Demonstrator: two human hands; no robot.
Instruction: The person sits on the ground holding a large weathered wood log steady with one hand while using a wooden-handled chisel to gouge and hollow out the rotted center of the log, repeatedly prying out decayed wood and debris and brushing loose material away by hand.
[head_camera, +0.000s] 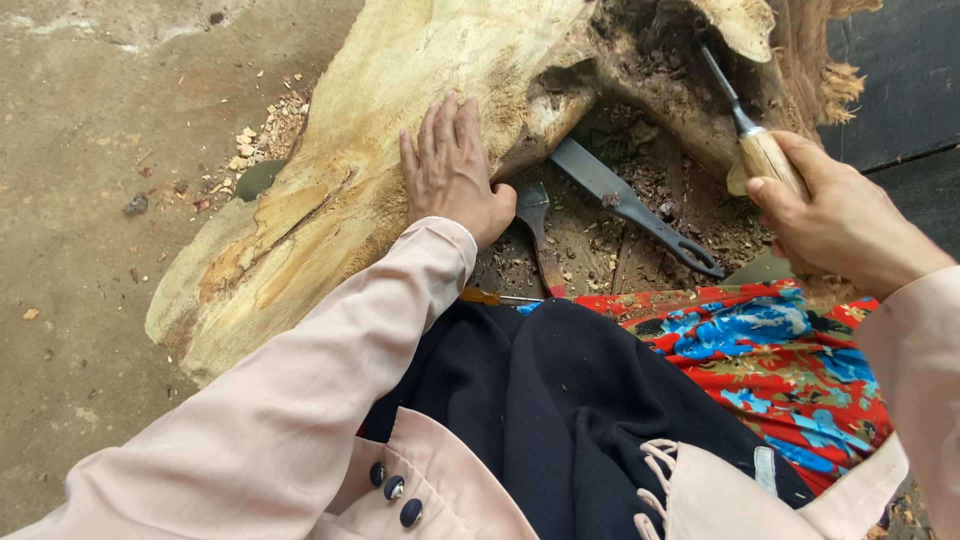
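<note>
A big pale log (370, 140) lies across the ground in front of me, hollow and dark with rot at its right end. My left hand (452, 172) rests flat on the log's side, fingers together. Up at the right, my right hand (838, 224) grips the wooden handle of a chisel (752, 138). Its metal shaft reaches up into the rotten hollow (660, 60).
A long flat metal blade with a forked handle (630, 205) and a smaller dark tool (538, 230) lie on the chip-strewn ground under the log. An orange-handled tool (490, 297) lies by my knee. Wood chips (265, 135) sit at the left; red floral cloth (770, 360) covers my lap.
</note>
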